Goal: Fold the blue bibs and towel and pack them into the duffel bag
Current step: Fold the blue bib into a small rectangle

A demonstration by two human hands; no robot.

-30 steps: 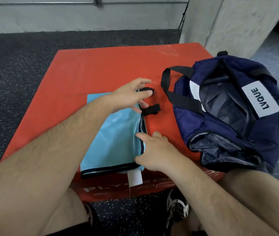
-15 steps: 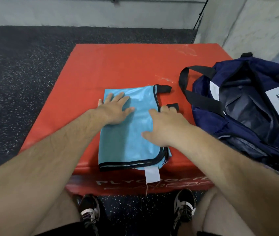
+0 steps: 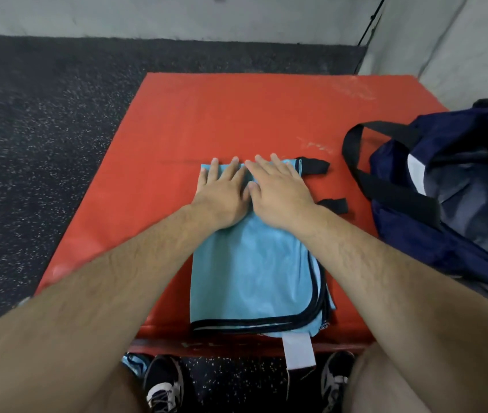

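dark speckled floor (image 3: pixel 43 144) fills the left side. on it stands a red box (image 3: pixel 236 120). the folded bib (image 3: pixel 251 278) lies flat on the box's near half, its near edge right at the front rim. it is light blue, with black trim along the near and right edges, and more blue layers peek out under the right edge.

the left hand (image 3: pixel 222 198) lies palm down on the bib's far left corner. its fingers are straight and grasp nothing, and the fingertips reach just past the far edge onto the red. the right hand (image 3: pixel 281 195) lies flat just beside it, touching it, fingers also straight, pressing the bib's far right part and gripping nothing.

two black straps stick out from the bib's right side. the far strap (image 3: pixel 314 166) is at the far corner, just right of the right fingertips. the near strap (image 3: pixel 333 205) is beside the right wrist. a white tag (image 3: pixel 298 351) hangs from the bib's near edge over the box front.

furthest right is the navy bag (image 3: pixel 460 248), at the box's right side and apart from the bib. its mouth is open and a black handle (image 3: pixel 353 150) loops toward the straps. the inside is dark, and i cannot tell what it holds.
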